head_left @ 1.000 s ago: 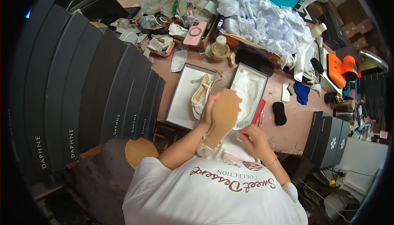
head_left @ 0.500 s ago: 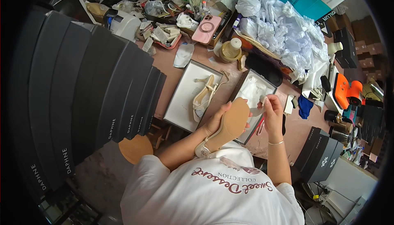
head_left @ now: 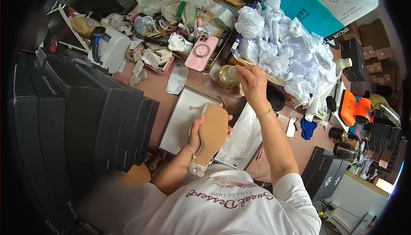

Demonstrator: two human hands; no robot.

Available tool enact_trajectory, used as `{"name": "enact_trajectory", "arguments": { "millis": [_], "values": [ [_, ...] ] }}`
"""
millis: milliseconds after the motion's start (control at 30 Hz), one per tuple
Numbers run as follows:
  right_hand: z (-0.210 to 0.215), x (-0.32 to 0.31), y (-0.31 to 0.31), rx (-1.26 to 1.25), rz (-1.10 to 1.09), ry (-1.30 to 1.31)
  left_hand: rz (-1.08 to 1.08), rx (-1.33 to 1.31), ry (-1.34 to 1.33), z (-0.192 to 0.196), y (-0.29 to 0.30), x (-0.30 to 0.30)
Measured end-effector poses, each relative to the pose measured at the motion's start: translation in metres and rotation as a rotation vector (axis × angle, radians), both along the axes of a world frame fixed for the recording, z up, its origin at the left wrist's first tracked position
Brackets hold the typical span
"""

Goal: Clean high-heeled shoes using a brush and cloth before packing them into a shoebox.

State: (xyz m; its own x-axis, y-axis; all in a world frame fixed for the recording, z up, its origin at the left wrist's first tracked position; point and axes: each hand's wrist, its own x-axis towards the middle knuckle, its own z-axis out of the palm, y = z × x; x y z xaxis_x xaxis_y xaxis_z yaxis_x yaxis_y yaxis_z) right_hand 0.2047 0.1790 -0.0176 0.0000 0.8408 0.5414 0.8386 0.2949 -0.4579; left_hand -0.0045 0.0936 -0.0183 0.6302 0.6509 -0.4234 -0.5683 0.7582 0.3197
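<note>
My left hand (head_left: 195, 137) is wrapped round a beige high-heeled sandal (head_left: 210, 130), its tan sole turned up and its clear heel toward me. Over the table my right hand (head_left: 251, 83) reaches to a squat glass jar (head_left: 224, 77) of yellowish liquid with a whitish top. Its fingers are pinched together at that top; what they hold, if anything, is hidden. Under the held sandal lies an open shoebox part (head_left: 173, 128) with a pale inside; parts of a second sandal (head_left: 197, 107) show there. White tissue paper (head_left: 244, 134) fills the other box part beside it.
Stacked black shoeboxes (head_left: 92, 119) crowd my left. A pink phone (head_left: 201, 51) lies past the jar, near a red tray (head_left: 162, 65) of small pieces. A heap of white plastic bags (head_left: 287, 42) stands at the far right. An orange tool (head_left: 355, 108) is at the right.
My right hand has moved away from the sandal, up to the jar. My left hand has shifted left with the sandal, now more upright over the open box. The view has also shifted.
</note>
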Motion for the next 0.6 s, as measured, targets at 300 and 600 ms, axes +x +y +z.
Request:
{"name": "enact_trajectory", "arguments": {
  "millis": [300,600],
  "values": [
    [-0.037,-0.014,-0.015,-0.068,0.0,0.054,0.003,0.086,-0.164,0.017,0.015,-0.002],
    [-0.005,0.02,-0.058,0.056,-0.239,0.367,-0.134,0.126,-0.183,0.036,-0.019,-0.013]
  ]
}}
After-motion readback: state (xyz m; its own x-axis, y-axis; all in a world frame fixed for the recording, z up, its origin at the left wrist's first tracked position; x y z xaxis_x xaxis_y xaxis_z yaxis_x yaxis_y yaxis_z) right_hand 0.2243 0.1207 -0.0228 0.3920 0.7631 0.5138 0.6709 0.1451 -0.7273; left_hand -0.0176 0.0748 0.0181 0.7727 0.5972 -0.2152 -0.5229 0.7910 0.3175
